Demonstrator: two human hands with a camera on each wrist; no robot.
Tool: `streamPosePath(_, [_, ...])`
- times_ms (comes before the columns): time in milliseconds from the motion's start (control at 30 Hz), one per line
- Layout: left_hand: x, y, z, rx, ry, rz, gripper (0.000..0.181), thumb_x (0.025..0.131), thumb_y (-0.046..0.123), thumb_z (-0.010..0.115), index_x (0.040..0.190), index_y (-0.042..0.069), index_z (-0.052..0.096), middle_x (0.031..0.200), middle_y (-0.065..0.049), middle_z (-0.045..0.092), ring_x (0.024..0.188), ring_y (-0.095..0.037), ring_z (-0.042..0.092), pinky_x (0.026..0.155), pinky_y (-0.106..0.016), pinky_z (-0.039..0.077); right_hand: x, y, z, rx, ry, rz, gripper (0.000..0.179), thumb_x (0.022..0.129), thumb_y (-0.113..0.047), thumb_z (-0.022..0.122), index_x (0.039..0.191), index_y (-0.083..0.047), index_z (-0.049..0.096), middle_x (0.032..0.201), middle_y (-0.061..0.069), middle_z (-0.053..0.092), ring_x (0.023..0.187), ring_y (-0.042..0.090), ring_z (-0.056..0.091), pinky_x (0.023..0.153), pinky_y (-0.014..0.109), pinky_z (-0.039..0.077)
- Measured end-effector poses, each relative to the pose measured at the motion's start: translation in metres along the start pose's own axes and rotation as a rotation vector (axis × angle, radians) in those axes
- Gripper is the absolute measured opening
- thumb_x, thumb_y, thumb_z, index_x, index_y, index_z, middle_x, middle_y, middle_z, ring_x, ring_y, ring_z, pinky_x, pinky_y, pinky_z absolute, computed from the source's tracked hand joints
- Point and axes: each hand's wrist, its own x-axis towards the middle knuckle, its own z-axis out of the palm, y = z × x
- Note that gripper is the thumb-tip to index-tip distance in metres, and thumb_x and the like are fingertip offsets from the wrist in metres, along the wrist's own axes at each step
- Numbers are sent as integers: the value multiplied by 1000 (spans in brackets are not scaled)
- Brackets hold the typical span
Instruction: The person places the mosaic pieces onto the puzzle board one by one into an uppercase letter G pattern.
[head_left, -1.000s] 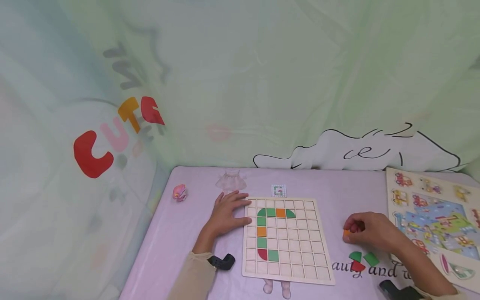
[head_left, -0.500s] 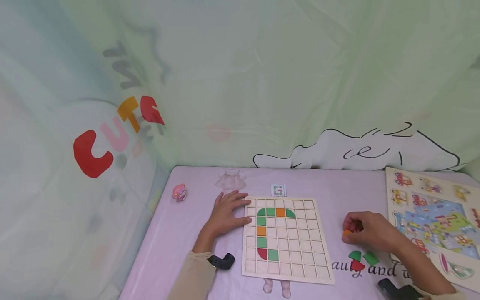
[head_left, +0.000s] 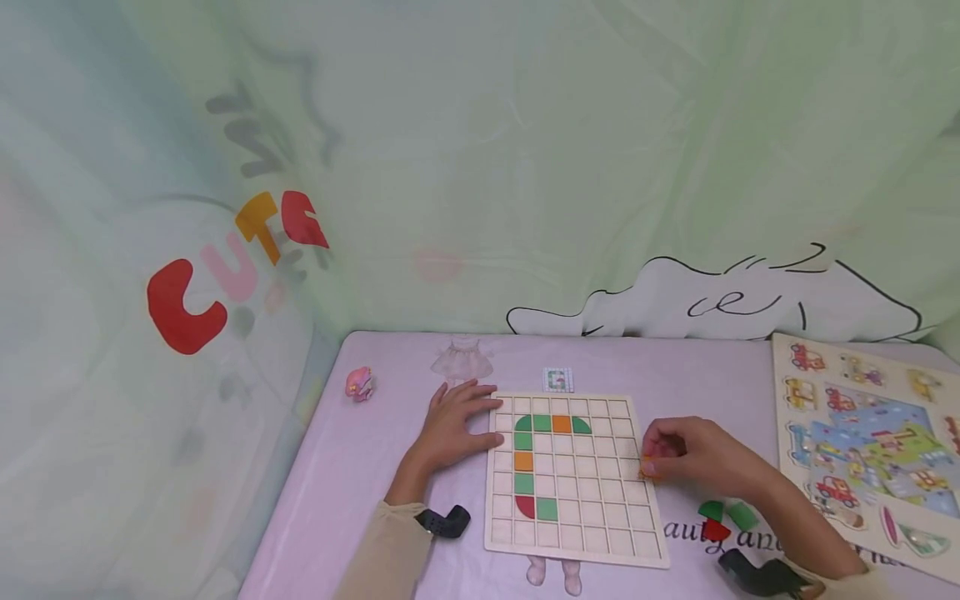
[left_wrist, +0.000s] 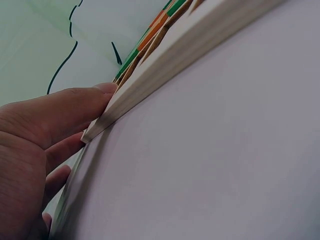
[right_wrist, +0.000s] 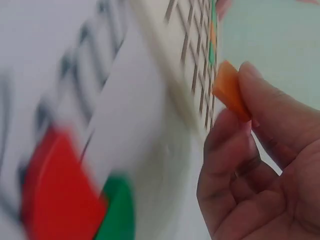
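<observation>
A pale wooden grid board [head_left: 592, 500] lies on the table, with green, orange and red tiles set in a C-like row of its cells. My left hand [head_left: 452, 425] rests on the board's left edge, fingers spread and thumb touching the rim, as the left wrist view also shows. Between thumb and fingertips my right hand [head_left: 701, 457] pinches an orange square tile [right_wrist: 230, 90] at the board's right edge. Below that hand lie a red quarter-round tile [head_left: 716, 530], a green quarter-round tile [head_left: 710, 510] and a green square tile [head_left: 742, 515], partly by the wrist.
A small pattern card [head_left: 557, 380] lies behind the board. At the far left stands a pink toy figure [head_left: 359, 384]. On the right is a wooden picture puzzle [head_left: 862, 433] with vehicle pieces. A printed curtain [head_left: 525, 167] closes off the back and left.
My right hand has moved left, carrying the orange tile from beside the loose tiles to the board's right edge. The left hand and the board have stayed put.
</observation>
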Motion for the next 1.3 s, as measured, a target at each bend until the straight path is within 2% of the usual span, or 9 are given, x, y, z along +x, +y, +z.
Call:
streamPosePath(167, [0,0,0,-5,2,3,54,87,48,75,134,24,68,153,4,54,153,-24,34,127,-60,10,10,-15,11,66,-73,-56,21,85,-29,83,94,-16,68,82,-1,63,78,11,58,67,21,47])
streamPosePath(333, [0,0,1,-2,-6,-3,54,87,49,74,135,25,67,154,6,52,154,-23,33,128,-57,8,19,-29,26,87,-132,-98,16,86,-22,82,96,-16,71,84,-1,65,79,12,59,70,21,50])
streamPosePath(600, [2,0,2,-1,-15,-15,55,87,51,73,136,26,67,155,7,51,154,-22,31,128,-56,6,24,-44,50,101,-200,-134,11,87,-16,80,94,-17,72,81,-2,65,75,11,58,67,21,50])
streamPosePath(733, [2,0,2,0,-16,-16,55,87,51,73,136,26,67,155,7,52,154,-21,31,128,-56,7,25,-46,59,123,-202,-174,12,84,-13,82,92,-15,72,79,-3,66,73,9,58,66,21,51])
streamPosePath(900, [2,0,2,-1,-12,-16,55,87,51,73,136,26,66,154,7,52,154,-22,31,128,-56,6,27,-48,68,103,-188,-198,13,83,-12,82,89,-18,73,75,-5,66,69,5,58,64,20,51])
streamPosePath(1300, [1,-1,2,-6,-11,-23,55,87,50,73,135,25,67,154,6,52,154,-22,31,128,-56,7,26,-55,72,67,-183,-177,11,80,-10,82,83,-18,77,69,-4,66,63,4,54,56,19,45])
